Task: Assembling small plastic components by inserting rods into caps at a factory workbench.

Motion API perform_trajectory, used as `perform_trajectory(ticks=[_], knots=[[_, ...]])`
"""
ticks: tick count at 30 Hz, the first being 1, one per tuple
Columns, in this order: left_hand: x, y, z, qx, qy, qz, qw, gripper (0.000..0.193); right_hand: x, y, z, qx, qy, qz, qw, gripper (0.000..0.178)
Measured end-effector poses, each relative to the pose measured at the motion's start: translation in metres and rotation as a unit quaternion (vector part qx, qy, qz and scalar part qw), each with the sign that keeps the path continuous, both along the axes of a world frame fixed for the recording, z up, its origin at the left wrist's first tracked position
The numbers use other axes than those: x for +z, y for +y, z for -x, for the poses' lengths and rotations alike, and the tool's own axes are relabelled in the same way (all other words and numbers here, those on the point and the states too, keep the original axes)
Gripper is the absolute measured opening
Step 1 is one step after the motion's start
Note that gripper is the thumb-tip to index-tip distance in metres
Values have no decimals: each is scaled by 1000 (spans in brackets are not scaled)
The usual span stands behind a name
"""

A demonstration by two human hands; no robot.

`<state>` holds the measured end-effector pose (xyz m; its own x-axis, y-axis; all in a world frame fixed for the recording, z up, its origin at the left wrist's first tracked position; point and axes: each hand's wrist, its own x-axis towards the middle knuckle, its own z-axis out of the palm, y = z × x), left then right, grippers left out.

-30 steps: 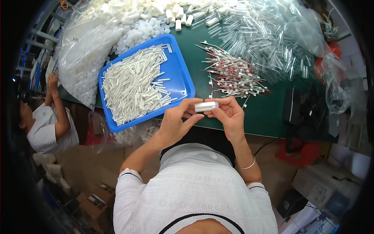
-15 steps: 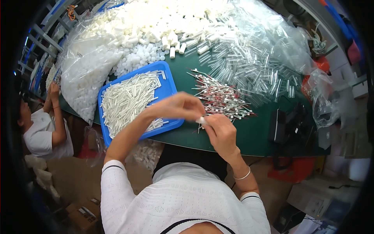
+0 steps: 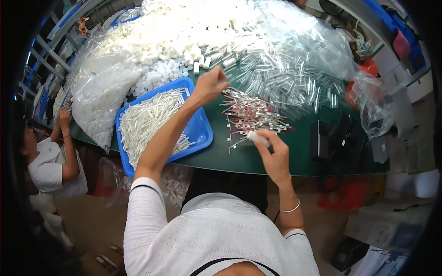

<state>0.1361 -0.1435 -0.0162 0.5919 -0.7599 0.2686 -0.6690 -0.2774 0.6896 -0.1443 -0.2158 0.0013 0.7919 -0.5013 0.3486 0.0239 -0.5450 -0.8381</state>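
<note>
Between the thumb and fingers of my right hand [image 3: 275, 158] is a small white cylinder [image 3: 254, 136], gripped above the near side of the table. My left hand [image 3: 211, 85] is stretched over the table beyond the blue tray [image 3: 201, 134], its fingers curled together. Whatever may be in those fingers is hidden. Just right of it lies a heap of thin white-and-red sticks with small white ends [image 3: 253, 110]. Many short white rods [image 3: 149, 120] fill most of the tray. White foam-like cylinders [image 3: 196, 67] stand near my left fingers.
Clear tubes [image 3: 294, 83] and a plastic bag [image 3: 317, 37] spread over the far right. Small white caps [image 3: 159, 76] lie beside a full clear bag [image 3: 99, 92] at the left. A black device [image 3: 320, 138] sits at the right. Another person [image 3: 55, 161] works at far left.
My left hand has left the right hand and moved away from me, toward the white cylinders. My right hand has shifted slightly right, still gripping the white cylinder.
</note>
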Motion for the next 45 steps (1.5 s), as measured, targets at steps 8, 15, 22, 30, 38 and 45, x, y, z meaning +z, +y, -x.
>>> perform_trajectory(ticks=[8, 15, 22, 30, 38, 45], knots=[[22, 108, 138, -204, 462, 53, 862, 29, 0, 15, 2, 119, -10, -113, 986, 19], [21, 138, 172, -170, 288, 29, 942, 27, 7, 32, 21, 178, -5, 131, 975, 20], [38, 164, 192, -154, 272, -62, 948, 18, 19, 42, 42, 250, 63, -31, 966, 28], [24, 160, 210, -137, 226, -25, 964, 28, 3, 51, 47, 303, 84, -325, 892, 10], [13, 160, 234, -104, -7, 21, 994, 19, -15, 50, 55, 317, 104, -326, 885, 12], [21, 167, 233, -99, 117, -13, 988, 16, -38, 69, 59, 248, -14, -365, 897, 19]])
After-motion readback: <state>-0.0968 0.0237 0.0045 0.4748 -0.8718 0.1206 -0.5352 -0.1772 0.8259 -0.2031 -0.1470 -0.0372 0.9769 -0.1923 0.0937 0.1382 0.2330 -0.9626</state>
